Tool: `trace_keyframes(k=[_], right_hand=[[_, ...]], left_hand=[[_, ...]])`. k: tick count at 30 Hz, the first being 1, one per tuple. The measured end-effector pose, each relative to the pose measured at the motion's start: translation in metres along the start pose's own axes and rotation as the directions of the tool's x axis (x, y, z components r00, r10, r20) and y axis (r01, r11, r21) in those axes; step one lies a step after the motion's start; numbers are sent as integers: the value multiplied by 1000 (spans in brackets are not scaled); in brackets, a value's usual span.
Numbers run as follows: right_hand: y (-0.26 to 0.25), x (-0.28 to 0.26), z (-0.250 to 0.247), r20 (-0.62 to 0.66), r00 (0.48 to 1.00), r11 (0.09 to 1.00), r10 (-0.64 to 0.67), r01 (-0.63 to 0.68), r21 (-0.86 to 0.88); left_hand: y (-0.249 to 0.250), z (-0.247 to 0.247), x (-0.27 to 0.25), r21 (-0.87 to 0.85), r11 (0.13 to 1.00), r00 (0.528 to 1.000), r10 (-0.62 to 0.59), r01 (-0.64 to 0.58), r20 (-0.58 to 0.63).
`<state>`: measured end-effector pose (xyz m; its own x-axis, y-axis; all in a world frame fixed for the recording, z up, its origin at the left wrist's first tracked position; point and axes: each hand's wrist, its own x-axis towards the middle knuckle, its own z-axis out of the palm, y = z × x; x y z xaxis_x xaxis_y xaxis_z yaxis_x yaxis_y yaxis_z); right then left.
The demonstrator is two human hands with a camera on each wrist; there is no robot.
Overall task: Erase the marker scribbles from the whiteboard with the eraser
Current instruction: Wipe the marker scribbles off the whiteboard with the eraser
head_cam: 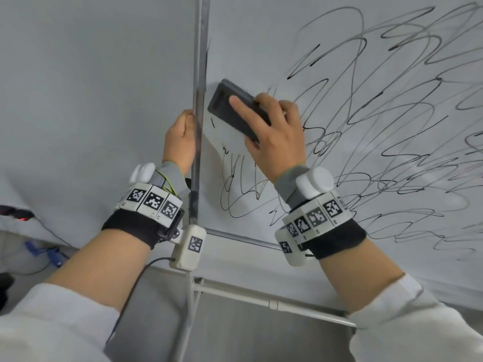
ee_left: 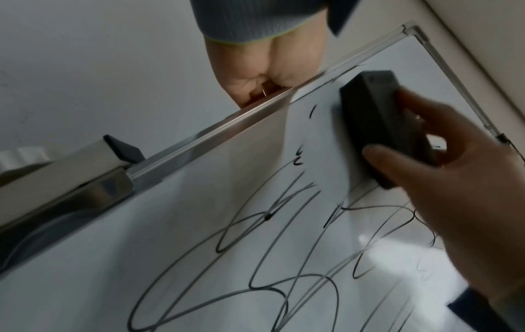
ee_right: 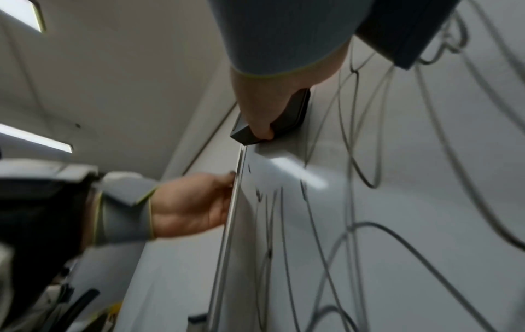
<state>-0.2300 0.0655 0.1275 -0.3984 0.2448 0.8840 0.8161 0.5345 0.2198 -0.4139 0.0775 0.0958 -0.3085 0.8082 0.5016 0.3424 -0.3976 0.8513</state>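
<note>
Whiteboard [head_cam: 261, 35] on a stand, grey wall behind. My left hand [head_cam: 180, 137] grips its frame [head_cam: 200, 100]; my right hand [head_cam: 277, 137] presses the eraser [head_cam: 230, 108] flat near that edge. Erasing barely begun; next, sweep right across the scribbles [head_cam: 379, 113].

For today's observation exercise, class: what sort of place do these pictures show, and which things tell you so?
Probably an office, classroom or lab. A framed whiteboard on a metal stand stands before a plain wall, strip ceiling lights show overhead, and cables lie on the floor.
</note>
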Motion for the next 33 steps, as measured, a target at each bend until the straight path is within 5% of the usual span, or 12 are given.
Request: trace_keyframes(k=[4, 10, 17, 23, 33], right_hand=[[-5, -2, 8, -18, 999, 999, -34, 34, 13], [-19, -33, 18, 117, 985, 992, -123, 122, 22], [-10, 26, 1, 0, 1000, 1000, 6, -6, 16], [-26, -21, 15, 127, 989, 997, -70, 67, 32], [-17, 2, 3, 45, 997, 998, -63, 64, -17]], left_hand=[[0, 4, -2, -35, 999, 1000, -15, 14, -22], [-4, 2, 1, -10, 1000, 1000, -7, 7, 5], [-2, 0, -1, -28, 999, 1000, -21, 21, 0], [-2, 1, 0, -95, 995, 999, -34, 35, 10], [-7, -6, 1, -169, 983, 996, -68, 77, 62]])
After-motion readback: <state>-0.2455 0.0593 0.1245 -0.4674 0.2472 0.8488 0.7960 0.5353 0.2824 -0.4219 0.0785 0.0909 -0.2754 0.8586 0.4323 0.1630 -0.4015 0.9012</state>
